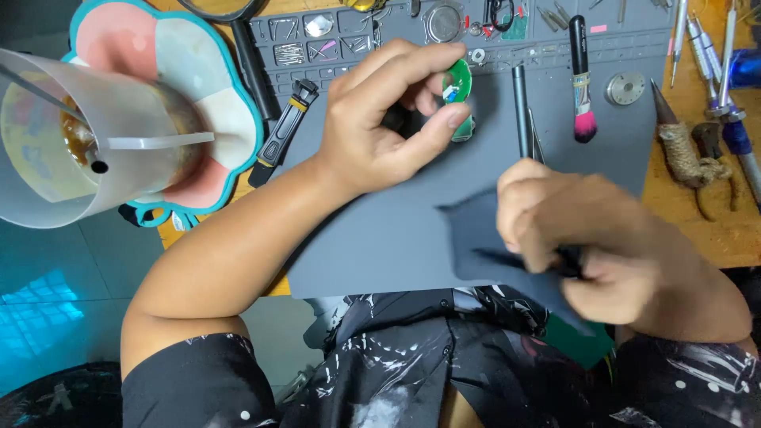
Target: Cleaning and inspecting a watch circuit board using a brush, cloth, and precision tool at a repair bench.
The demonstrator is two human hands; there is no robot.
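My left hand (388, 119) pinches a small round green circuit board (459, 81) between thumb and fingertips, holding it upright just above the grey work mat (372, 230). A second green piece shows right below the fingers. My right hand (571, 238) is closed around a dark grey cloth (476, 238) near the mat's front edge, and it looks blurred.
A black pen-like tool (521, 107) and a pink-tipped brush (582, 83) lie on the mat behind my hands. A black pry tool (284, 131) lies at the left. A flower-shaped tray (198, 87) and a translucent cup (71, 135) stand far left. Screwdrivers and pliers (697, 154) crowd the wooden bench at right.
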